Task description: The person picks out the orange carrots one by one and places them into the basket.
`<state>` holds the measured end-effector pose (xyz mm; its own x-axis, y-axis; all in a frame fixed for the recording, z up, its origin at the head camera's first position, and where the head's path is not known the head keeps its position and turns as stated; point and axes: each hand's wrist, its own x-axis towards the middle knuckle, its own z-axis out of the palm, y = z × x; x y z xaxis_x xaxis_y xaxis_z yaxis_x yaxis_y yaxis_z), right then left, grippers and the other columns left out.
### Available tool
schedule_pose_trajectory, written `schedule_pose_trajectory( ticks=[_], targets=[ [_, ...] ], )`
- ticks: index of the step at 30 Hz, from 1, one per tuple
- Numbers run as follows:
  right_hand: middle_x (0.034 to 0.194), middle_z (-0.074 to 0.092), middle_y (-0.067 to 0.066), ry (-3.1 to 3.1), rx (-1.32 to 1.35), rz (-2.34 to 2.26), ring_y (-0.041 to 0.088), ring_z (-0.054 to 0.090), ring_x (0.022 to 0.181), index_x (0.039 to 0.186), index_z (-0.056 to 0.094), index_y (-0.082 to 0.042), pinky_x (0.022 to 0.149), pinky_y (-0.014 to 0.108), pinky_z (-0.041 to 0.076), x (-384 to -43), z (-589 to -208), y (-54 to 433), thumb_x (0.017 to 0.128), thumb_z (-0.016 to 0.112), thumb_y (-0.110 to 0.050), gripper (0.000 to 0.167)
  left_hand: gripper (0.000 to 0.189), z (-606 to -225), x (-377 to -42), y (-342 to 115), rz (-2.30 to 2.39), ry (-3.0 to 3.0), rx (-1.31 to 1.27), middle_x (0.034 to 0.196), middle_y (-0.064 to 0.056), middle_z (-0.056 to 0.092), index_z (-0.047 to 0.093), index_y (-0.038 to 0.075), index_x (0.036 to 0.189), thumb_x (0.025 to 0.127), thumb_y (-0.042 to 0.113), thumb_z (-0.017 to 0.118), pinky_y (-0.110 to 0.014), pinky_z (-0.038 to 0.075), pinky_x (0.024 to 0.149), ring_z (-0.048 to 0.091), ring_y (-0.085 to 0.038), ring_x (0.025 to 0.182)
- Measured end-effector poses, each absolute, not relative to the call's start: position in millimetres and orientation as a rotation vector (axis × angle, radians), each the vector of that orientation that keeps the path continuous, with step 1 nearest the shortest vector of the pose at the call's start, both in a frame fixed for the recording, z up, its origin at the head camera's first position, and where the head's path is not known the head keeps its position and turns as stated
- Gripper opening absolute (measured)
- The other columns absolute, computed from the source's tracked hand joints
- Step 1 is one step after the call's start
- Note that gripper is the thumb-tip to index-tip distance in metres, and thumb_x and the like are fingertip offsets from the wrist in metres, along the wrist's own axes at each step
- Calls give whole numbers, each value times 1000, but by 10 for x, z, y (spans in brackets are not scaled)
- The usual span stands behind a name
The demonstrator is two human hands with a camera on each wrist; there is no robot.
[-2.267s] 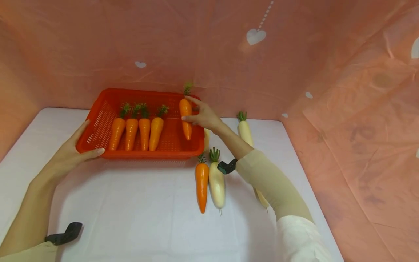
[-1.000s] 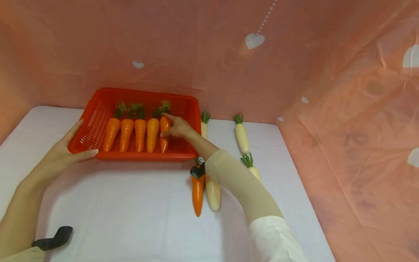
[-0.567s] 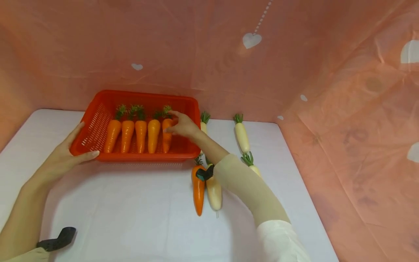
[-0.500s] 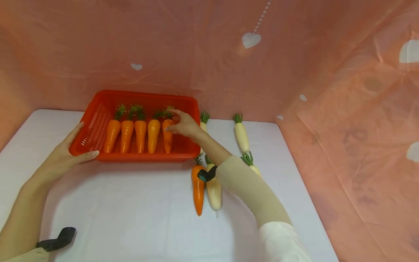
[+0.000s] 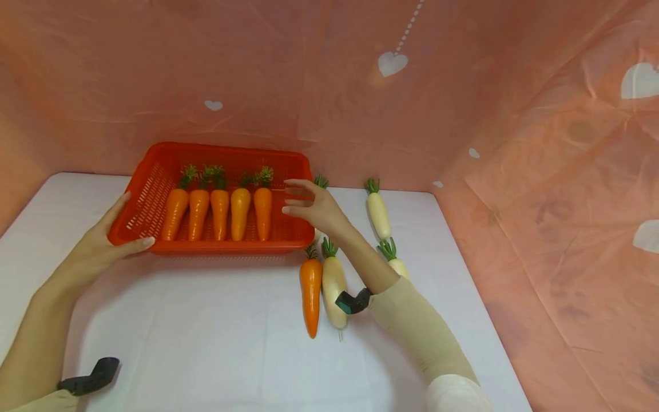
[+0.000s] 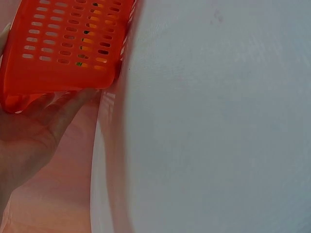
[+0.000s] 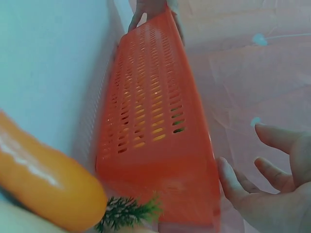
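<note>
My left hand [image 5: 100, 246] grips the left end of a red perforated basket [image 5: 216, 247], thumb over the front rim. In the left wrist view, its fingers [image 6: 73, 104] lie along the basket's end wall. Several orange carrots with green tufts stand side by side in the basket, the rightmost carrot [image 5: 263, 214] next to a bare stretch of basket floor. Over the basket's right end is my right hand [image 5: 321, 209], fingers spread and holding nothing. The right wrist view has this hand [image 7: 272, 194] near the rim, its thumb tip right at the edge.
In front of the basket's right corner, an orange carrot [image 5: 311, 297] lies beside a white radish [image 5: 333, 286]. Farther right are two more white radishes, one at the back [image 5: 378, 214]. Another radish is partly hidden behind my right hand. Pink cloth walls [image 5: 355, 114] border the white table.
My right hand brought a carrot down at the right end of the row in the basket, let it go and drew back rightward, fingers spreading. My left hand keeps its grip on the basket.
</note>
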<state>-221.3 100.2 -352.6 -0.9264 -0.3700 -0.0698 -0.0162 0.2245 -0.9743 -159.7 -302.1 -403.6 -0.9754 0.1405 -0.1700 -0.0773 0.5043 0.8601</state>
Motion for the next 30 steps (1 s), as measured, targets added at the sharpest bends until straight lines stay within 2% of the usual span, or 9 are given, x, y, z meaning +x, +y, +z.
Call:
schedule_pose_trajectory(
  ticks=[5, 9, 11, 13, 15, 18, 20, 25, 30],
  targets=[
    [135, 57, 9, 2199, -392, -1832, 35, 58, 124, 140, 54, -10, 94, 33, 55, -2029, -3542, 1151, 92, 70, -6, 50, 96, -4038, -1608, -3025, 1447, 2539, 62, 166, -14, -4, -14, 50, 151, 96, 35, 63, -77, 27, 101, 10, -51, 144],
    [134, 59, 11, 2215, -392, -1838, 31, 61, 119, 140, 54, -8, 92, 34, 55, -1886, -3576, 1253, 93, 69, -8, 49, 96, -4040, -1616, -3033, 1438, 2543, 65, 166, -14, -4, -14, 50, 151, 96, 35, 63, -75, 28, 101, 11, -51, 144],
    [134, 59, 11, 2222, -382, -1840, 29, 62, 118, 139, 55, -9, 93, 34, 55, -1814, -3599, 1297, 93, 69, -10, 48, 96, -4044, -1620, -3041, 1425, 2551, 67, 166, -13, -3, -14, 50, 151, 96, 35, 63, -69, 33, 103, 12, -50, 144],
    [134, 58, 11, 2221, -367, -1848, 29, 62, 118, 138, 56, -11, 94, 34, 54, -1741, -3630, 1337, 93, 70, -11, 47, 95, -4049, -1623, -3052, 1416, 2560, 70, 167, -12, -2, -13, 51, 152, 96, 35, 63, -54, 41, 104, 13, -49, 144],
    [136, 57, 12, 2213, -348, -1865, 30, 61, 119, 137, 57, -12, 94, 33, 54, -1665, -3669, 1373, 93, 70, -12, 46, 95, -4055, -1622, -3055, 1427, 2556, 70, 167, -12, -2, -12, 51, 152, 96, 34, 63, -53, 41, 105, 13, -49, 144],
    [137, 57, 14, 2209, -328, -1897, 30, 59, 121, 135, 58, -10, 93, 32, 55, -1562, -3750, 1415, 92, 71, -10, 45, 95, -4068, -1620, -3054, 1458, 2541, 68, 166, -13, -3, -12, 51, 152, 96, 34, 63, -61, 36, 107, 11, -50, 144],
    [136, 58, 12, 2219, -312, -1931, 29, 59, 121, 134, 59, -9, 92, 31, 55, -1488, -3804, 1442, 92, 71, -9, 44, 95, -4070, -1617, -3042, 1483, 2526, 64, 166, -14, -4, -13, 51, 151, 96, 34, 63, -76, 25, 102, 9, -50, 144],
    [132, 61, 10, 2242, -230, -2028, 27, 61, 119, 129, 60, -6, 93, 28, 54, -1302, -3946, 1470, 90, 71, -5, 41, 95, -4069, -1610, -3035, 1493, 2524, 53, 166, -14, -5, -12, 51, 151, 96, 34, 63, -77, 23, 102, 7, -51, 145],
    [137, 58, 14, 2207, -144, -2049, 29, 55, 128, 132, 59, -5, 99, 33, 51, -1088, -4083, 1435, 89, 70, -2, 45, 95, -4060, -1592, -3043, 1490, 2520, 52, 165, -15, -7, -13, 50, 152, 96, 35, 63, -79, 18, 103, 3, -51, 145]
  ],
)
